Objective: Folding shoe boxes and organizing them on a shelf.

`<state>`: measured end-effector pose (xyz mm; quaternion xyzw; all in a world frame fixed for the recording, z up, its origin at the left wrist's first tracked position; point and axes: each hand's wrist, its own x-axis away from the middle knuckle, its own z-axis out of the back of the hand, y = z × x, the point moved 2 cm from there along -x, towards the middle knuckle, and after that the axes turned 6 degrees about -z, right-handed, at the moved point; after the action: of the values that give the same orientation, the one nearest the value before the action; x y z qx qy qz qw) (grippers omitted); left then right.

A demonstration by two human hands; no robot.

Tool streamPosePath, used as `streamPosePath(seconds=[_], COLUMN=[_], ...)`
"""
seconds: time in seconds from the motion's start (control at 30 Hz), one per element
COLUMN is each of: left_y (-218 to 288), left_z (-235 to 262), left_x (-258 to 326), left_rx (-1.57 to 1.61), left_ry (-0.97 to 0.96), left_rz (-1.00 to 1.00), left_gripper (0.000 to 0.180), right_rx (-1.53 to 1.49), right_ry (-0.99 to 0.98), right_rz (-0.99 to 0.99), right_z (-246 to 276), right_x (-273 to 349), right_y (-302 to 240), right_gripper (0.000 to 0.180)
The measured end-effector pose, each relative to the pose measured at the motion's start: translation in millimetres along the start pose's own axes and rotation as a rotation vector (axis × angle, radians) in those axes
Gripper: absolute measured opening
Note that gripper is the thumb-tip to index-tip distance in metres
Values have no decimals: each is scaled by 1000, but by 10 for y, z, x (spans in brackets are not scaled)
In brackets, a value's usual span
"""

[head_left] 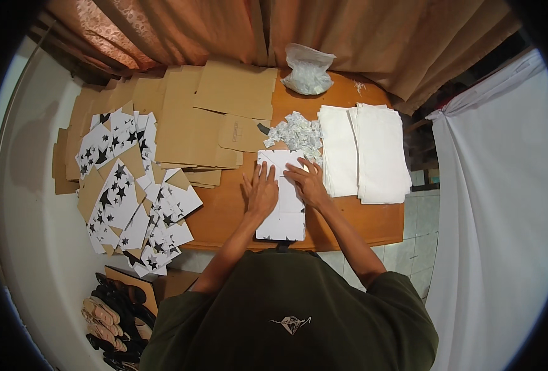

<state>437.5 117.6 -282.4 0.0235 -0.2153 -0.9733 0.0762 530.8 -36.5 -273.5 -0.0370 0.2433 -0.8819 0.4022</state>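
A long white paper packet, folded flat with bits of black star print at its edges, lies lengthwise before me at the table's front. My left hand rests on its left side, open, with the fingers stretched toward the far end. On the upper right part of the packet is my right hand, its fingers apart and slightly bent against the paper. Just beyond the packet's far end spreads a heap of small clear-and-white sachets. A small dark piece lies to the left of that heap.
Stacks of brown cardboard sheets cover the table's left side. In front of them is a pile of white star-printed paper pieces. White sheets are stacked at right. A clear plastic bag stands at the back. Shoes sit lower left.
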Motion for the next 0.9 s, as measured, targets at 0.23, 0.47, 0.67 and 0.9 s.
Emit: streamPosePath(seconds=[0.23, 0.47, 0.67, 0.9], left_y=[97, 157, 423, 368], left_z=[-84, 87, 414, 624], left_x=[54, 246, 544, 614], left_rx=[44, 85, 68, 368], left_ry=[-99, -98, -145, -138], left_rz=[-14, 7, 55, 189], left_gripper=[60, 60, 86, 136], right_rx=[-248, -464, -945, -1215], right_ry=[198, 243, -44, 18], right_rz=[-330, -244, -750, -780], right_z=[-165, -229, -343, 103], right_x=[184, 380, 857, 664], right_y=[-10, -46, -219, -578], right_gripper=[58, 65, 83, 69])
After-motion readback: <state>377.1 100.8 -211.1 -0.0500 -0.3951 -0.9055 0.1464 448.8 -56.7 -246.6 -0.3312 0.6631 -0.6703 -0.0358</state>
